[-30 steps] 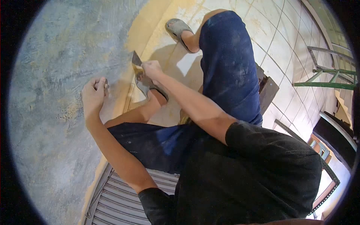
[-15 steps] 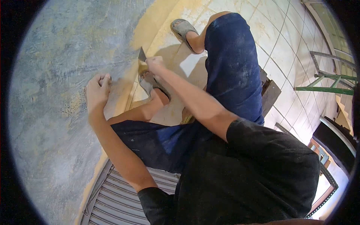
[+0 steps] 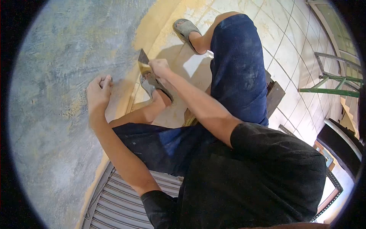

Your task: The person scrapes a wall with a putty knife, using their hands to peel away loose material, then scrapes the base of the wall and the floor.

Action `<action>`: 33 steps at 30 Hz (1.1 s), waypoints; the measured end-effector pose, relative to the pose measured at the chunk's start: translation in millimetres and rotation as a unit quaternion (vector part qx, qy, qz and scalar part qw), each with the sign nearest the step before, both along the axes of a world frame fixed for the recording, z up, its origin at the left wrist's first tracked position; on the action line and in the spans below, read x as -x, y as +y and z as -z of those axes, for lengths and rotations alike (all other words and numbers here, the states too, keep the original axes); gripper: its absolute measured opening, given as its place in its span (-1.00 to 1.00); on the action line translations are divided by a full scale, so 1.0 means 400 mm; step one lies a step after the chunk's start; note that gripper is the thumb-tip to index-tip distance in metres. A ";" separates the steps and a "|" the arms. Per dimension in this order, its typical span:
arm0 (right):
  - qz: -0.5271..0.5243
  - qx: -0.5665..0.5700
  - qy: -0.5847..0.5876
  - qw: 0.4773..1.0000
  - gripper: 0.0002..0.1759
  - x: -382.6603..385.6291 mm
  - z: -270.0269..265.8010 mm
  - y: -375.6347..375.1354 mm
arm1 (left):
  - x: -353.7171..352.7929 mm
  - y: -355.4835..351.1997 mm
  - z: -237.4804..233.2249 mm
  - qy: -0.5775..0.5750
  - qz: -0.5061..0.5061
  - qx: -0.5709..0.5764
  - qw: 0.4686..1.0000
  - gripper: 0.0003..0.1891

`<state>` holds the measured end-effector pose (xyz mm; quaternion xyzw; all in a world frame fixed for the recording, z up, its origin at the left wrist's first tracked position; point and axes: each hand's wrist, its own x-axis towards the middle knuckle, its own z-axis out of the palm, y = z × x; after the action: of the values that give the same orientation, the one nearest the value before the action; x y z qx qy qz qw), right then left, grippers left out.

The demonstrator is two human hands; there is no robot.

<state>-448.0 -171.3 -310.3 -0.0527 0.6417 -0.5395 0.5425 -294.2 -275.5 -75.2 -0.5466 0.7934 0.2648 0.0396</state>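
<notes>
Plainly, the right hand has its fingers clamped on a scraper, which juts past them; near the wall, the left hand's fingers are curled, whether around something I cannot tell.

No readable text or numbers

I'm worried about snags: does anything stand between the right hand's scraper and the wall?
Nothing visible stands between the scraper and the wall; in this view, the left slipper shows just below the scraper.
</notes>
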 end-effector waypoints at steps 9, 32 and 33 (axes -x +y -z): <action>-0.031 0.080 0.188 0.978 -0.79 -0.044 0.133 -0.001 | 0.022 0.014 -0.010 0.013 -0.037 -0.014 0.999 -0.71; -0.012 -0.030 -0.047 0.998 -0.72 -0.049 -0.010 0.002 | -0.009 -0.008 0.029 -0.044 0.013 0.044 0.998 -0.66; -0.012 -0.032 -0.048 0.998 -0.72 -0.044 0.016 0.000 | -0.008 -0.008 0.027 -0.045 0.013 0.042 0.998 -0.66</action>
<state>-430.4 -171.4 -316.6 -0.0175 0.6311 -0.5141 0.5806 -291.1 -278.8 -86.1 -0.5492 0.8080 0.2059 0.0557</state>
